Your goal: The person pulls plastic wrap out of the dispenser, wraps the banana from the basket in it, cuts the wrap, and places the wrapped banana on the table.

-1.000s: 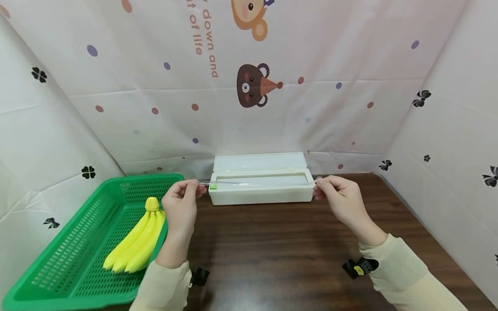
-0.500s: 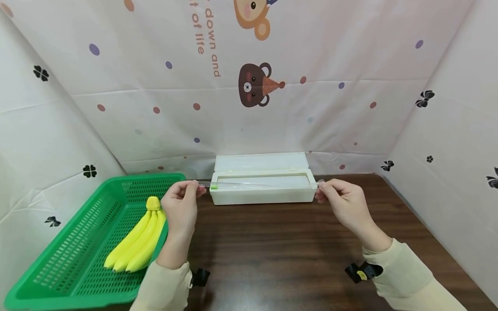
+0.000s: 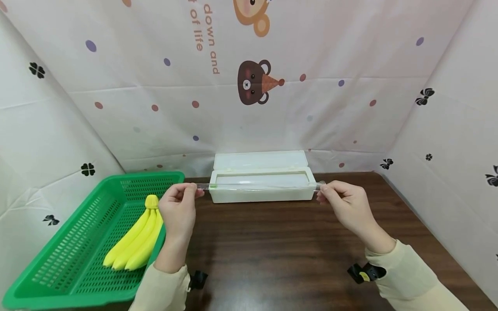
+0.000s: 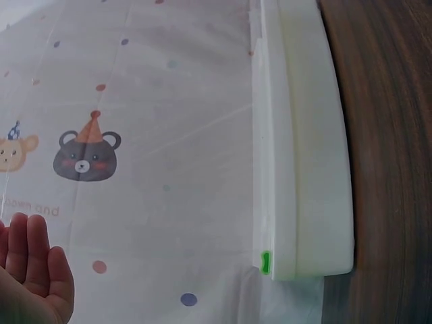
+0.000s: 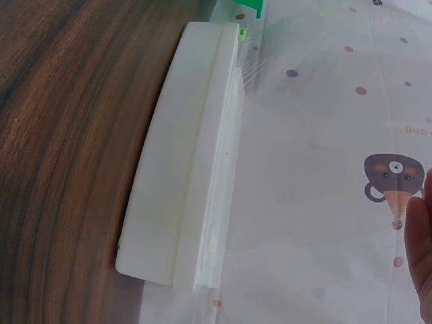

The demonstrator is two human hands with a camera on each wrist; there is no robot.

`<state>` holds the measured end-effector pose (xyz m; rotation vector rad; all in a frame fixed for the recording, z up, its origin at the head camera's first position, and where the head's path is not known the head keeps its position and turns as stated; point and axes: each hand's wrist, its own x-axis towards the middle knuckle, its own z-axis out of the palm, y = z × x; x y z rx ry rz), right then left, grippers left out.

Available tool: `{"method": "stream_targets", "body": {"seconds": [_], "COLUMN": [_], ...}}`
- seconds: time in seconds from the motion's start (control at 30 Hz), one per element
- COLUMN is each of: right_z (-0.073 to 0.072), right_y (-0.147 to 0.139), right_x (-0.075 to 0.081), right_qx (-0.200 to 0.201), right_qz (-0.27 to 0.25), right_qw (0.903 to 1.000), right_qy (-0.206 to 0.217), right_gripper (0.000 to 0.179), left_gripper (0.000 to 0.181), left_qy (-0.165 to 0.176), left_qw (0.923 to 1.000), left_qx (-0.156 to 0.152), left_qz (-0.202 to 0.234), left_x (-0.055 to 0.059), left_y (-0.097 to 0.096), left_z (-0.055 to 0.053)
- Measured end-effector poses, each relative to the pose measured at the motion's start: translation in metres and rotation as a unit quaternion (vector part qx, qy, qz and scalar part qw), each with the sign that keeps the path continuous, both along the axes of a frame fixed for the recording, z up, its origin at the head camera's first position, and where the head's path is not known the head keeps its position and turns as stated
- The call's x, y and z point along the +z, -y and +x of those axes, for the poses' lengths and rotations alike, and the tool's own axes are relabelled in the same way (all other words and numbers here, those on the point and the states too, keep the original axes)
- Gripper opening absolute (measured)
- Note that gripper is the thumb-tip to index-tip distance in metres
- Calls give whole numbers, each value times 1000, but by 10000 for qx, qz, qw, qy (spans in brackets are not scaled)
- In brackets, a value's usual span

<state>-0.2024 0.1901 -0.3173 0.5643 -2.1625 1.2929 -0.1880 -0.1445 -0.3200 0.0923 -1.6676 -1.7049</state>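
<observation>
In the head view my left hand [image 3: 179, 211] and right hand [image 3: 350, 207] each pinch one end of a strip of clear plastic wrap [image 3: 260, 187], which stretches taut between them. Behind it on the table stands a white plastic wrap dispenser [image 3: 262, 196] with its lid [image 3: 260, 160] raised at the back. A small green slider [image 4: 266, 262] sits at its left end. Only part of the left hand [image 4: 40, 273] shows in the left wrist view, and a sliver of the right hand [image 5: 420, 250] in the right wrist view. Whether the wrap still joins the dispenser, I cannot tell.
A green basket [image 3: 50, 298] stands at the left, beside my left forearm, with a bunch of yellow bananas [image 3: 134, 242] in it. The dark wooden table [image 3: 272, 259] ends against a printed cloth backdrop [image 3: 330, 121] behind the dispenser.
Both hands have shifted slightly lower against the dispenser, the right one also a little to the right. The wrap between them has come down across the dispenser's front and shows more plainly.
</observation>
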Motion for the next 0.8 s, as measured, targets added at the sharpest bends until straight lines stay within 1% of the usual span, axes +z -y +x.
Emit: {"method": "stream_targets", "body": {"seconds": [0.2,0.37,0.67,0.8], "right_z": [0,0,3,2], "right_y": [0,1,3,3], "right_x": [1,2,3,3], "right_qx": [55,89,301,407], "right_qz": [-79,-221,-600,-621], "right_qw": [9998,9989,9966,9946], "right_qy": [-198,-396,-479,-727], "right_gripper": [23,24,23,23], "left_gripper": [16,18,19,22], "left_qy": [37,-93,-219,-353], "left_qw": [9996,9989,9984,9977], "left_qx": [134,189,213,233], "left_qz": [-230,-418,-476,-537], "left_x": [-3,-3,-4,-3], "left_y": [1,1,2,2], "left_z": [2,5,9,11]}}
